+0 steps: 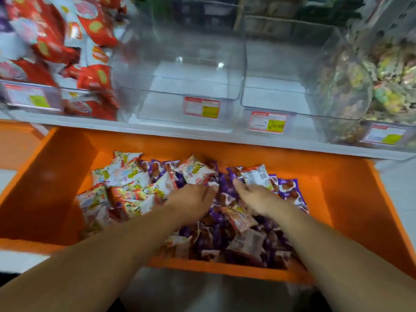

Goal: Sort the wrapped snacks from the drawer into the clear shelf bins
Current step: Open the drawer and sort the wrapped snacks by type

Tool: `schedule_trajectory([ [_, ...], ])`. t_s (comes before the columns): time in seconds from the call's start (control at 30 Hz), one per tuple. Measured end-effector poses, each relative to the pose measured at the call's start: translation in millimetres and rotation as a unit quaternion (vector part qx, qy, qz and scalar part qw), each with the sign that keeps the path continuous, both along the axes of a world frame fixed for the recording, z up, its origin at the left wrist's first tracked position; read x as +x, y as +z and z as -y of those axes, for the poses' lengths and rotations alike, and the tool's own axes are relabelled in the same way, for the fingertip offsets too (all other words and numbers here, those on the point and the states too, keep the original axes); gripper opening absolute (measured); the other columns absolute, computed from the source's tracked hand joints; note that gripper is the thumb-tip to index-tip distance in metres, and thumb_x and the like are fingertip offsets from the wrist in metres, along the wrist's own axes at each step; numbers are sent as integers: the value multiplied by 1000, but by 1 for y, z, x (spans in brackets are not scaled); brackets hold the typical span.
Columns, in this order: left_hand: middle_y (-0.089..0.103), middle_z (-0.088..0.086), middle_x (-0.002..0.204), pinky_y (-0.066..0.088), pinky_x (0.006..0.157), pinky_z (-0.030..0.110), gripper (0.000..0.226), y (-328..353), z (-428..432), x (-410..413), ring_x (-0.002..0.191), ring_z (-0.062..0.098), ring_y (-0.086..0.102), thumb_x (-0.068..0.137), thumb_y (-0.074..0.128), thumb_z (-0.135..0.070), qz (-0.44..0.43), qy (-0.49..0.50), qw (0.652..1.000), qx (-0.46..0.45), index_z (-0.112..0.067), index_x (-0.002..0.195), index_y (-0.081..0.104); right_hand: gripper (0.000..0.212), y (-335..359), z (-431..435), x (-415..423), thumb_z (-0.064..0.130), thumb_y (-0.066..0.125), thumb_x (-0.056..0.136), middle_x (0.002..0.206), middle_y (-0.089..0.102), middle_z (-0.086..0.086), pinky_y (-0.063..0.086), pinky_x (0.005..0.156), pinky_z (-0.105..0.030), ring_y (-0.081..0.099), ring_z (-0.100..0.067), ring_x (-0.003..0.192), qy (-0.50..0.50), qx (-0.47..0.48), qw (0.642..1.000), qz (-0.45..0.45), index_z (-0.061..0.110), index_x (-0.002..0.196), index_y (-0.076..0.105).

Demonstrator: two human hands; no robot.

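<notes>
Left hand (195, 197), right hand (254, 197) dig into purple packets (289, 188), grip hidden; white packets (126, 176) at 10 o'clock may ride along into wrong clear bin (162, 92).

white shelf ledge (144, 129), red-and-yellow price labels (201, 107)

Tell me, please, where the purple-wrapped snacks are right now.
In the head view, the purple-wrapped snacks fill the middle and right of the orange plastic drawer, right of the white-and-yellow packets.
</notes>
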State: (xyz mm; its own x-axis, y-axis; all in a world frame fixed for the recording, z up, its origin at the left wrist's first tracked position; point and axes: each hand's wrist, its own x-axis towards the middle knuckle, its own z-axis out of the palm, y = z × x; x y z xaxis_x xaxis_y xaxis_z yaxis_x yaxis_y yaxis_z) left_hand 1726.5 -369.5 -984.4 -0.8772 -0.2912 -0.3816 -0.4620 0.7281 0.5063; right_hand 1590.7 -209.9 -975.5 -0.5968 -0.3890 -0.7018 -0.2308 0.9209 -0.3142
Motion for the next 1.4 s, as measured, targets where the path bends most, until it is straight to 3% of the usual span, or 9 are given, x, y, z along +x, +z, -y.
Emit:
schedule_trajectory([
  [0.17, 55, -2, 86, 47, 72, 40, 44, -42, -37, -38, 90, 30, 62, 106, 25, -56, -72, -16, 996, 50, -26, 94, 55, 70, -49, -54, -62, 63, 10, 104, 159, 39, -17, 33, 117, -51, 37, -38, 144, -93, 41, 990, -102, 23, 155, 37],
  [0.3, 56, 0, 129, 53, 89, 44, 55, -68, -50, -40, 111, 25, 59, 104, 22, -62, -30, -46, 997, 57, -31, 137, 52, 90, -98, -80, -91, 84, 2, 82, 170, 7, -10, 11, 120, -66, 5, -42, 154, -137, 75, 984, -90, 40, 160, 12],
  [0.5, 57, 0, 130, 55, 87, 45, 56, -76, -45, -33, 112, 24, 59, 104, 23, -60, -33, -29, 998, 38, -27, 137, 53, 81, -115, -91, -70, 83, 22, 92, 167, -27, -4, -8, 123, -61, -24, -42, 151, -180, 94, 979, -15, 47, 160, -3],
  [0.67, 56, 0, 131, 53, 91, 45, 68, -76, -51, -21, 116, 26, 57, 96, 19, -67, -27, -10, 998, 60, -25, 140, 50, 90, -123, -109, -60, 90, 22, 85, 165, -33, 0, 3, 117, -71, -29, -47, 148, -246, 109, 962, -53, 50, 156, -17],
  [0.87, 52, 0, 143, 47, 101, 42, 58, -75, -62, 0, 130, 25, 50, 105, 26, -59, -13, -1, 997, 80, -25, 150, 42, 109, -136, -120, -28, 103, 19, 68, 166, -29, -6, 6, 117, -74, -13, -54, 150, -292, 94, 952, 7, 50, 152, -26],
  [1.0, 57, 1, 133, 49, 97, 43, 56, -73, -63, 5, 122, 25, 53, 105, 26, -58, 3, -28, 996, 79, -25, 146, 46, 125, -128, -92, -12, 110, 25, 50, 167, -26, 2, 12, 116, -74, -9, -50, 152, -272, 44, 960, 53, 54, 146, -33],
  [1.13, 58, 3, 126, 50, 95, 44, 48, -68, -62, 9, 119, 25, 53, 108, 31, -51, 14, -28, 998, 59, -24, 145, 47, 127, -113, -56, 8, 108, 31, 54, 168, -26, 0, 12, 119, -70, -8, -45, 154, -233, 8, 967, 104, 50, 151, -27],
  [1.27, 57, 4, 120, 56, 82, 46, 45, -68, -55, 14, 101, 26, 62, 106, 33, -53, 23, -7, 999, -23, -21, 133, 51, 129, -117, -36, 22, 112, 38, 44, 166, -28, 12, 7, 121, -68, -19, -31, 155, -203, -42, 963, 173, 59, 155, -3],
  [1.4, 56, 7, 123, 57, 75, 47, 43, -69, -48, 16, 97, 30, 64, 105, 37, -51, 12, 12, 997, -70, -19, 130, 53, 102, -98, -40, 22, 91, 53, 75, 170, -10, 14, 20, 119, -68, 3, -28, 157, -227, -178, 933, 215, 55, 157, 5],
])
